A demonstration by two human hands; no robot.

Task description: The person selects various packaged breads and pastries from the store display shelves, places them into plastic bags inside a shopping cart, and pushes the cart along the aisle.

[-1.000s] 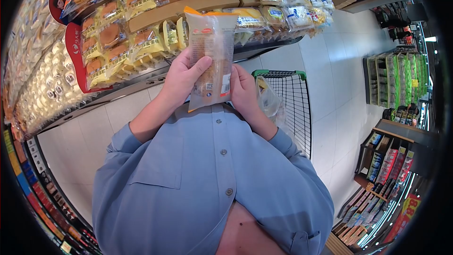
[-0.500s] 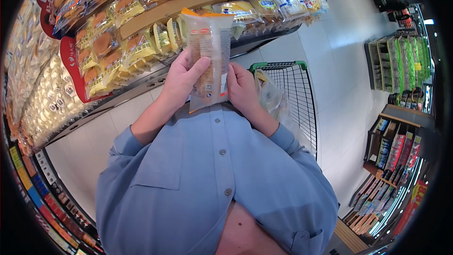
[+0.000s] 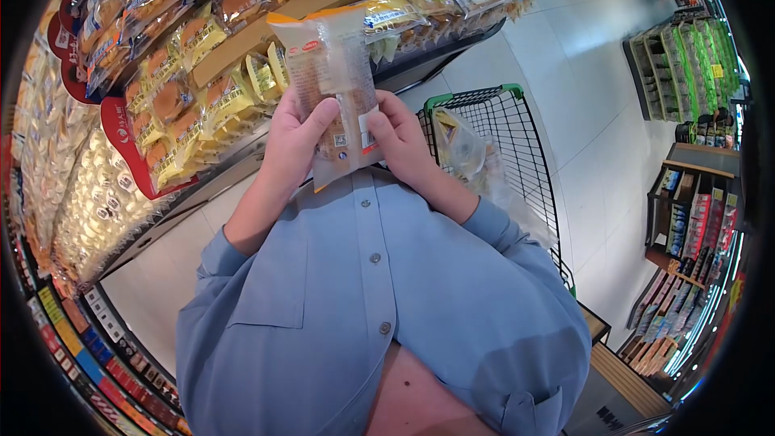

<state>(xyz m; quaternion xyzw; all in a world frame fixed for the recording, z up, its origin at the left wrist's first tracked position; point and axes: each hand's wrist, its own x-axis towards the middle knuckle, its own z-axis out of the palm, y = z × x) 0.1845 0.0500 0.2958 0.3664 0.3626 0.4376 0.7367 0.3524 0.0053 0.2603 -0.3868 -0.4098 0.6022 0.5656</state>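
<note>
Held upright in front of my chest is a clear plastic bread package (image 3: 331,73) with an orange top edge. Its printed back, with small text and a square code, faces me. My left hand (image 3: 300,133) grips the left side, thumb across the front and fingers behind. On the right side, my right hand (image 3: 397,133) clasps the lower edge with the thumb on the front. What is inside looks brownish, but its exact shape is blurred by the wrapper.
A shelf of wrapped cakes and buns (image 3: 222,101) runs ahead and to the left, with a red sign (image 3: 129,149) at its edge. Right of my hands stands a black wire shopping cart (image 3: 517,137) holding a clear plastic bag (image 3: 464,145). Farther right are green-edged racks (image 3: 686,73).
The package has turned slightly and shifted left in view, showing more of its back. My right thumb now lies on its front. The cart shows more fully.
</note>
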